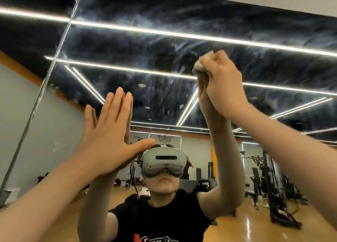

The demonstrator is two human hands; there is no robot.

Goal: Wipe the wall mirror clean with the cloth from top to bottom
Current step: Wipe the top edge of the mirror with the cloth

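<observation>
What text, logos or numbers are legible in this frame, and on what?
None can be read.
Black T-shirt seen in the wall mirror: a red and white print at the bottom edge, cut off, unreadable.
Back wall in the reflection: an emblem-like banner, a graphic shape, no legible letters.
Headset: no visible marking.
Cloth in the right hand, and the left hand: no text.

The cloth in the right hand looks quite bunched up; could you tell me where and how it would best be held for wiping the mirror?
The cloth sits wadded in the right hand, only a small lump showing past the fingers against the mirror. Better to grip the wad from behind, from the side away from the glass, with more cloth spread between palm and glass. The left hand lies flat on the mirror.
</observation>
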